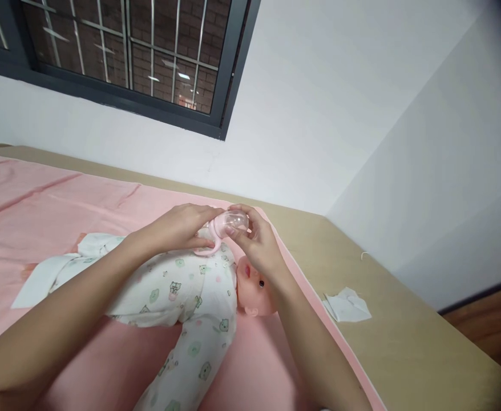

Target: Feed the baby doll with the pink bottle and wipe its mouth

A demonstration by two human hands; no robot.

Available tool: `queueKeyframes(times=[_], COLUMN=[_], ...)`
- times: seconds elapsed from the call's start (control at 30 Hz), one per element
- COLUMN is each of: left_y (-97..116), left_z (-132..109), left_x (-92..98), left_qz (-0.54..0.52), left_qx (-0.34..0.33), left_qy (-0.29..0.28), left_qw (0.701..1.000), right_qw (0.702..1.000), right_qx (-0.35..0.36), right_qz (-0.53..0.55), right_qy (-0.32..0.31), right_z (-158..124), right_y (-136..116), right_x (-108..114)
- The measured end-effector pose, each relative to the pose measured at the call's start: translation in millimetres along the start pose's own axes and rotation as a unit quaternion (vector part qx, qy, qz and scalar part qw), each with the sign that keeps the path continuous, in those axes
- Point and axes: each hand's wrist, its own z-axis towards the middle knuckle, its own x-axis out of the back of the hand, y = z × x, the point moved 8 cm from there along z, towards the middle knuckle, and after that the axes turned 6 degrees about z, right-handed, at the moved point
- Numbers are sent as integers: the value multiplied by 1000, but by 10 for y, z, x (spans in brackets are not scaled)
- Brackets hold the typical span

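A baby bottle [216, 229] with a pink collar, pink handle and clear dome cap is held sideways above the chest of a baby doll [199, 285]. My left hand [186, 227] wraps round the bottle's body near the handle. At the other end, my right hand [253, 234] has its fingers closed round the clear cap [237, 219]. The doll lies on its back in white clothes printed with small green bears. Its head [254, 288] is just below my right hand and partly hidden by my right wrist.
Under the doll spreads a pink sheet [53, 197] on a wooden table [314, 245]. A crumpled white cloth or tissue [348, 305] lies at the right. Behind stand a white wall [293, 114] and a barred window [126, 51].
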Motion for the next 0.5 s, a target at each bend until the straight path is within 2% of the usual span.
queueKeyframes(times=[0.27,0.5], left_y=[-9,-30], left_z=[-31,-27], left_x=[24,82], left_qz=[16,13], left_qx=[-4,23], left_qy=[-10,-1], left_qw=[1000,1000], right_qw=[1000,1000], right_qx=[1,17], right_qz=[3,17], right_qy=[-29,-10], right_z=[18,41], right_y=[11,-18], right_x=[-1,33])
